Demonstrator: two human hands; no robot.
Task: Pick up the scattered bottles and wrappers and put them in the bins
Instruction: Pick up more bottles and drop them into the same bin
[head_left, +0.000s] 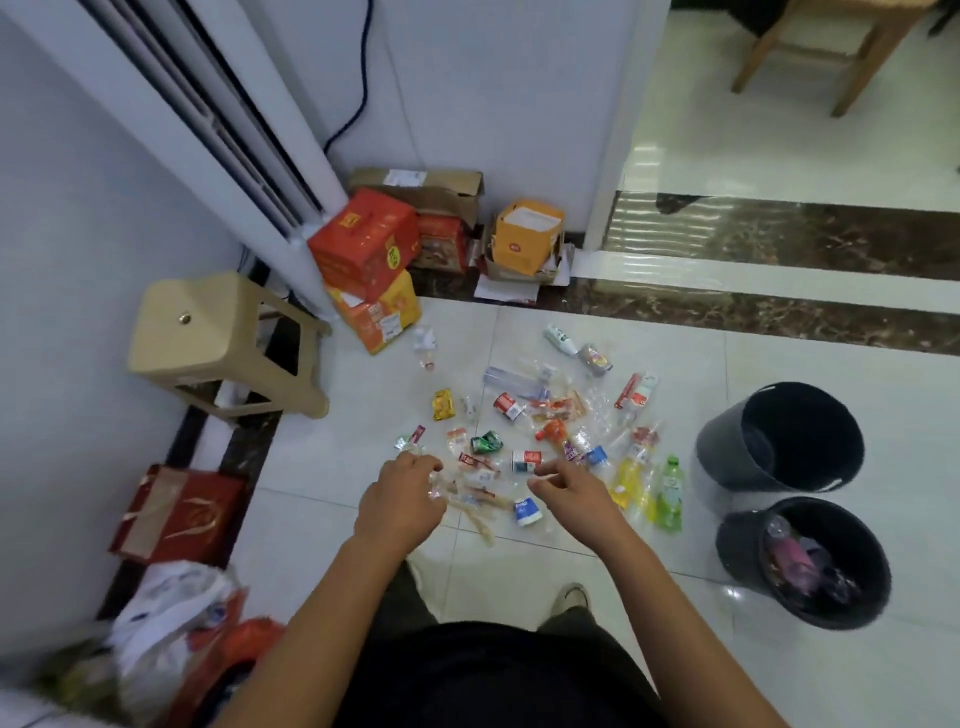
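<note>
Right of litter (525, 461), black bins (722, 452) standing; left hand (400, 501) grip pinching clear wrapper (435, 491); right hand (571, 491) grip hovering half-curled, hold unclear.

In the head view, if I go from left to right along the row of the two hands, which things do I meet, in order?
Red gift box → left hand → right hand → yellow bottle → green bottle → nearer black bin.

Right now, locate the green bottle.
Head view: the green bottle lies rightmost in the litter, beside the yellow bottle, left of the part-filled bin.
</note>
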